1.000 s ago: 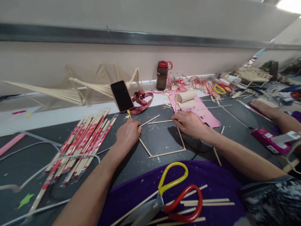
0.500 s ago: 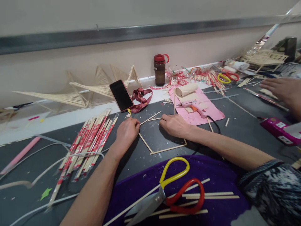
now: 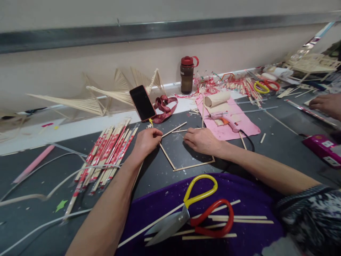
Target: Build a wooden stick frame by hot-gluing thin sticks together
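My left hand (image 3: 146,141) pinches the near end of a thin wooden stick (image 3: 174,129) at the left corner of a square stick frame (image 3: 193,165) lying on the grey table. My right hand (image 3: 201,140) rests on the frame's top side, fingers curled down on another thin stick (image 3: 179,131). Both hands lie low on the table, a short gap between them. Scissors with one yellow and one red handle (image 3: 198,209) lie on the purple cloth (image 3: 160,217) in my lap, among loose sticks.
A pile of red-wrapped chopsticks (image 3: 109,153) lies left. A phone (image 3: 142,103), red lanyard (image 3: 165,106) and brown bottle (image 3: 187,74) stand at the back. A glue gun (image 3: 226,121) lies on pink paper (image 3: 250,128). Another person's hand (image 3: 325,105) is at far right, near a pink box (image 3: 323,148).
My right hand slid left along the frame's top side toward my left hand. The glue gun on the pink paper came into view. The other person's hand drew back to the right.
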Demonstrator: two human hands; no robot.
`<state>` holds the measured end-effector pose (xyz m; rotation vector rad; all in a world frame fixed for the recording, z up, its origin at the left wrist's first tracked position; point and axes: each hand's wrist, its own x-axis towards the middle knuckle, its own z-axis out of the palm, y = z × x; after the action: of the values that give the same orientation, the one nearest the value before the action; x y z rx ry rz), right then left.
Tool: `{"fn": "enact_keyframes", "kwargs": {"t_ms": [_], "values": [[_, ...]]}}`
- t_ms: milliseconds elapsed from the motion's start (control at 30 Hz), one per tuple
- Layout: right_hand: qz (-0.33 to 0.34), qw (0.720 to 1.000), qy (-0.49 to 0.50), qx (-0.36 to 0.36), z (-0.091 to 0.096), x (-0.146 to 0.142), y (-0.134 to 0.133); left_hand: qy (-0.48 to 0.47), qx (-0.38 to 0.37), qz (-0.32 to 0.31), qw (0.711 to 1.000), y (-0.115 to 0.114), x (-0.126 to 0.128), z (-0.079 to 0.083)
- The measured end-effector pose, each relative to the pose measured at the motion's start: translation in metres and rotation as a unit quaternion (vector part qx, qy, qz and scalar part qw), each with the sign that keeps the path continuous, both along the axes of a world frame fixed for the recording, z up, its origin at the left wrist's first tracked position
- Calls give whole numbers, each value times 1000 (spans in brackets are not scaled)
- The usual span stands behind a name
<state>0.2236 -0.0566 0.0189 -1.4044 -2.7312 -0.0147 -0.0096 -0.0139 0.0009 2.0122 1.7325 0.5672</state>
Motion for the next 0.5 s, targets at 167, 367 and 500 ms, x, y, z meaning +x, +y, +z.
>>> {"fn": "enact_keyframes", "kwargs": {"t_ms": [167, 367, 500], "values": [[-3, 986, 141, -88, 0, -11, 4, -110, -28, 21, 993, 1, -2, -3], [-121, 827, 442, -325, -7, -33, 18, -259, -48, 13, 965, -3, 3, 6], [-134, 696, 594, -381, -10, -41, 25, -341, -80, -26, 936, -10, 12, 10]]}}
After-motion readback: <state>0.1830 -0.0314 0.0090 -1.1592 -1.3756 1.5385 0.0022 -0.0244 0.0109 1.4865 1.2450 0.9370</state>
